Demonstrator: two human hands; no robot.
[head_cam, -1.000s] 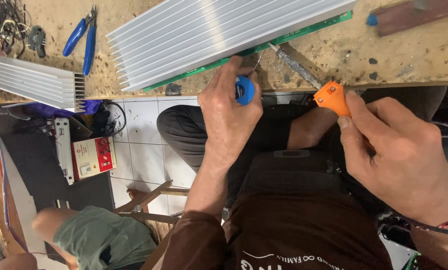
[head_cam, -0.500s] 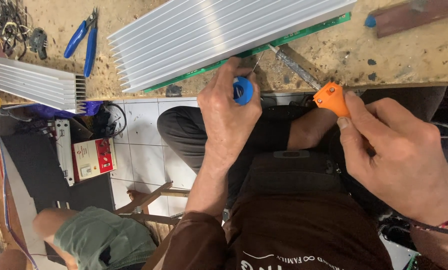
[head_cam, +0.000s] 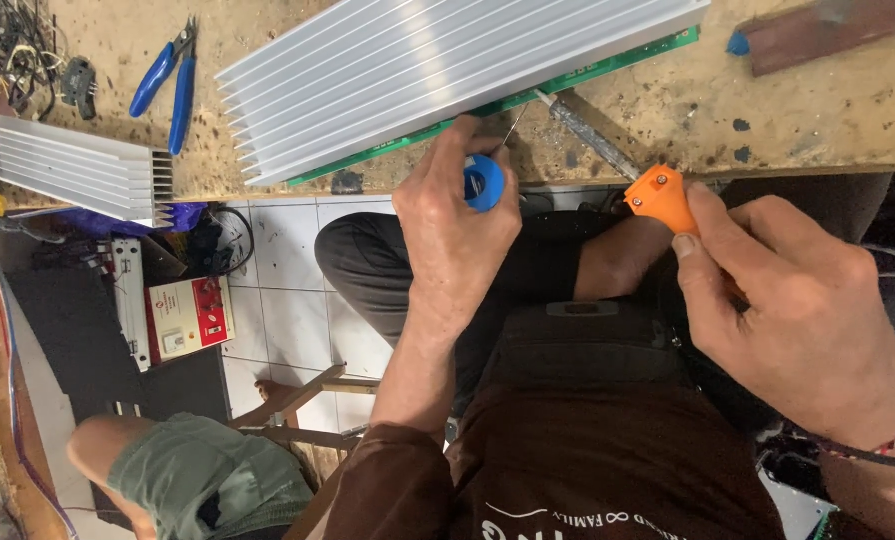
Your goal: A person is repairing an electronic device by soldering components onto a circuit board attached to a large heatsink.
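Note:
My left hand [head_cam: 455, 228] grips a small blue solder spool [head_cam: 484, 183] and feeds a thin wire up toward the edge of a green circuit board [head_cam: 567, 82]. The board lies under a large ribbed aluminium heat sink [head_cam: 437, 70] on the worn wooden bench. My right hand [head_cam: 792, 305] is closed on the orange handle of a soldering iron [head_cam: 661, 200]. Its grey metal shaft [head_cam: 587, 135] points up and left, and the tip meets the board edge close to the solder wire.
A second, smaller heat sink [head_cam: 67, 170] lies at the left bench edge, with blue-handled pliers [head_cam: 167, 80] and tangled wires [head_cam: 7, 50] behind it. A brown strip [head_cam: 827, 30] sits at top right. Below are white floor tiles, a red-and-white box [head_cam: 189, 318] and another person's green-clad knee [head_cam: 197, 480].

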